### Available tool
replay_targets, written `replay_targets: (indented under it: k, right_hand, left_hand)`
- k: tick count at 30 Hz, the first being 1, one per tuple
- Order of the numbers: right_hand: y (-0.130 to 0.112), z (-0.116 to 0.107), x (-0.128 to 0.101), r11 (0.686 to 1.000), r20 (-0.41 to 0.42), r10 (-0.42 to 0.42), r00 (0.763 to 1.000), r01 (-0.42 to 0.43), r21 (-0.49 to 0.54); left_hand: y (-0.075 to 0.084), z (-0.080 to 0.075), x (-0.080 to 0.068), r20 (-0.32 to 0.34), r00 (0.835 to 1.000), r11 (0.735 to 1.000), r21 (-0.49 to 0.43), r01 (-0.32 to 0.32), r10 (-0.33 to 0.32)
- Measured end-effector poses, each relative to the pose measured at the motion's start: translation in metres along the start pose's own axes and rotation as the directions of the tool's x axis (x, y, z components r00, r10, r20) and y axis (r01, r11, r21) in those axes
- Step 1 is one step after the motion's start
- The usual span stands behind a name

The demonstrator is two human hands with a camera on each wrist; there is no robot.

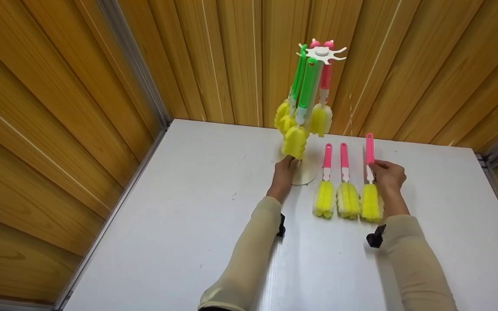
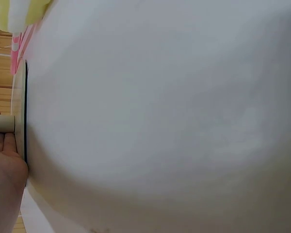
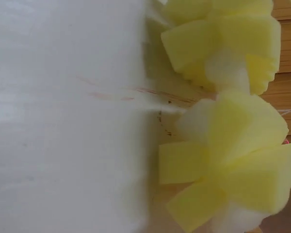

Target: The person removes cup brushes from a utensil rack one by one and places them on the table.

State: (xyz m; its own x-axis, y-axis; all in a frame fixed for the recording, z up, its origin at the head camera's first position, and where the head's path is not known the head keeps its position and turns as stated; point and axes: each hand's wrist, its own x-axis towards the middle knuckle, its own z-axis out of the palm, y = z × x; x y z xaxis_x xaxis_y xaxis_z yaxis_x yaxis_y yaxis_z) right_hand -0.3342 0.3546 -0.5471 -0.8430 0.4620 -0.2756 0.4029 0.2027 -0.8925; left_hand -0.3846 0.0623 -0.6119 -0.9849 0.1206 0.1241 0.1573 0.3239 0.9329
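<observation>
My left hand (image 1: 282, 176) grips the pole (image 2: 2, 123) of a white rack low down, just above its round base (image 1: 305, 175). The rack's hooked top (image 1: 321, 52) carries several hanging sponge brushes, among them a green-handled one (image 1: 308, 84) in front and a pink-handled one (image 1: 325, 77) behind on the right. My right hand (image 1: 389, 175) pinches a pink-handled sponge brush (image 1: 370, 149) near the lower end of its handle; its yellow-and-white head (image 3: 228, 165) fills the right side of the right wrist view. The right hand itself is outside that view.
Two more pink-handled sponge brushes, a left one (image 1: 324, 196) and a middle one (image 1: 347, 198), lie side by side between the rack and my right hand. The white table (image 1: 180, 207) ends at a wood-panelled wall (image 1: 231, 60) behind, with a metal-edged panel (image 1: 115, 190) along the left.
</observation>
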Motion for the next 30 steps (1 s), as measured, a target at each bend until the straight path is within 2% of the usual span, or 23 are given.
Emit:
replay_targets:
  k: [8, 15, 20, 30]
  right_hand:
    - [-0.001, 0.001, 0.003, 0.999, -0.039, -0.024, 0.999, 0.026, 0.033]
    - [-0.002, 0.006, 0.007, 0.998, -0.026, -0.05, 0.998, 0.049, -0.026]
    - [0.001, 0.012, 0.008, 0.997, -0.029, -0.062, 0.998, 0.061, -0.044]
    - [0.01, 0.024, 0.01, 0.995, -0.006, -0.027, 1.0, 0.027, -0.098]
  left_hand:
    - [-0.001, -0.002, -0.001, -0.012, 1.0, 1.0, 0.011, -0.028, 0.028]
    - [0.0, -0.001, 0.0, -0.003, 1.0, 1.0, 0.003, -0.019, 0.019]
    - [0.001, 0.002, 0.001, -0.007, 1.0, 0.999, 0.035, -0.018, 0.018]
    - [0.0, 0.002, 0.003, -0.023, 0.999, 0.997, 0.071, -0.022, 0.024]
